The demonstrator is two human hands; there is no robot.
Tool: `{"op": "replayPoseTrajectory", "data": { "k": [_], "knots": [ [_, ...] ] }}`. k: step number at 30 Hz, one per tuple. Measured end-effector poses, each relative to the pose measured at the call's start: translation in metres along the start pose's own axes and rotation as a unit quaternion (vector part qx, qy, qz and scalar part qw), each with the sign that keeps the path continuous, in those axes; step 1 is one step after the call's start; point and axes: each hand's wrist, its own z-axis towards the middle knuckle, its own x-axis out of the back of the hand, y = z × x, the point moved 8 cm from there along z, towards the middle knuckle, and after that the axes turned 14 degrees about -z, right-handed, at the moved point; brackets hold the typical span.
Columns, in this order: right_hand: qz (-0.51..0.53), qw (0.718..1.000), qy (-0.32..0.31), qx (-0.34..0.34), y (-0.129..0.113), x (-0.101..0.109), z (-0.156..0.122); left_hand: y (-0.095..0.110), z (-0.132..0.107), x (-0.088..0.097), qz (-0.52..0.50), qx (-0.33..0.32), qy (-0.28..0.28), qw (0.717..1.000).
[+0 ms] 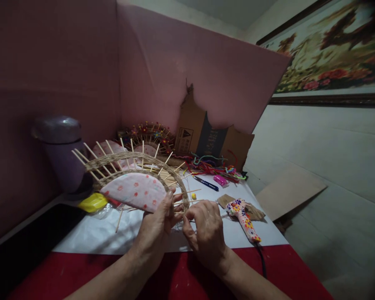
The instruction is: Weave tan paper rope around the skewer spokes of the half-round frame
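A half-round craft piece [134,189], pink flowered fabric ringed with woven straw cord and radiating wooden skewers, stands tilted above the white sheet [90,235]. My left hand [158,227] grips its lower right edge, fingers closed over the fabric and the cord. My right hand [206,231] is right beside it, fingers pinched at the woven cord's end by the lowest skewers. What the right fingertips pinch is too small to name for sure.
A flower-patterned glue gun [245,221] lies right of my hands on cardboard scraps. Behind are a blue pen [206,183], a pink block [221,180], coloured pipe cleaners [212,164], a cardboard box [206,139], finished pieces [150,135], a purple jug [62,154], and a yellow item [93,202].
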Motion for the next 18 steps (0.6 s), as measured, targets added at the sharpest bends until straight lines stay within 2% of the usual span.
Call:
{"op": "replayPoseTrajectory", "data": {
  "k": [9, 18],
  "knots": [
    [-0.001, 1.0, -0.001, 0.008, -0.0014, 0.0021, 0.0002, 0.002, -0.0002, -0.002, 0.007, -0.004, -0.016, 1.0],
    [0.027, 1.0, -0.011, 0.001, 0.0015, -0.0022, -0.0035, -0.0014, 0.004, 0.0029, 0.008, 0.008, -0.002, 1.0]
  ]
}}
